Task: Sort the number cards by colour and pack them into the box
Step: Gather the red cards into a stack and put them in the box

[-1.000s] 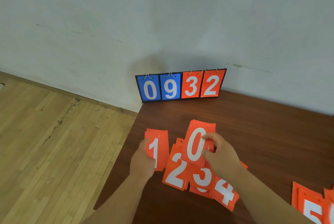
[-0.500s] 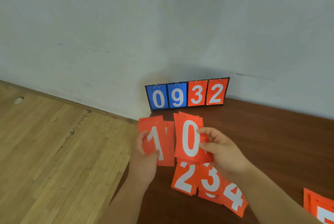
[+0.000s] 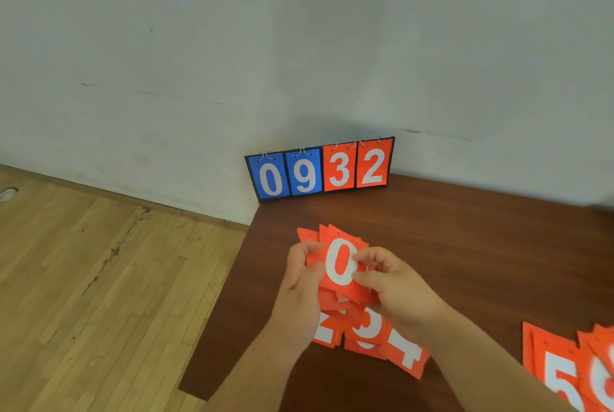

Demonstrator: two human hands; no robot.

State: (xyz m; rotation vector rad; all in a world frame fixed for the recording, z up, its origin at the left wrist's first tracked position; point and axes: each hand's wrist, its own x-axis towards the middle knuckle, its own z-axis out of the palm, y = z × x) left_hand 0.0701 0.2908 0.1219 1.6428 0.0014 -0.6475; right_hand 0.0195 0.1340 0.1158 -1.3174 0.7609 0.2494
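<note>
Hands gathering: left hand [image 3: 300, 282] and right hand [image 3: 395, 288] both pinch stack of red paper number cards [image 3: 339, 265]; next, scoop loose red cards [image 3: 403, 353] off brown wooden table [image 3: 465, 245].

I see a red stack [image 3: 339, 265] of number cards, white 0 on top, raised and tilted, gripped by the left hand [image 3: 299, 285] and the right hand [image 3: 392, 285]. Beneath it, red cards [image 3: 405, 355] showing 2, 3 and 4 lie fanned on the table [image 3: 465, 245]. A red pile [image 3: 558, 375] topped by a 5 lies well apart, at the right. Two blue cards [image 3: 287, 175], 0 and 9, hang upright on rings at the far edge beside red 3 and 2.
</note>
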